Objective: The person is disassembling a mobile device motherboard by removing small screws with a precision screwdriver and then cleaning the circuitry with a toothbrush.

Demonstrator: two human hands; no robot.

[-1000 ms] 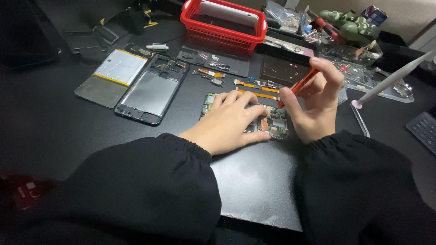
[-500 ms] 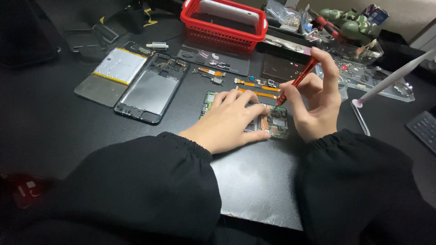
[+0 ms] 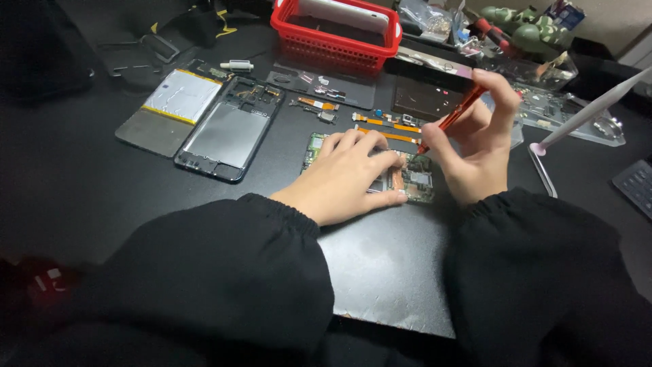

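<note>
Head view: two hands at work on a phone circuit board on a black mat.

The left hand (image 3: 353, 173) lies flat, fingers spread and gripping nothing, pinning the green circuit board (image 3: 414, 178) so it cannot slide. The right hand (image 3: 475, 146) pinches a thin red tool (image 3: 451, 119) like a pen, its tip angled down just above the board's far edge. The emptied phone frame (image 3: 227, 132) lies well apart, left.
</note>
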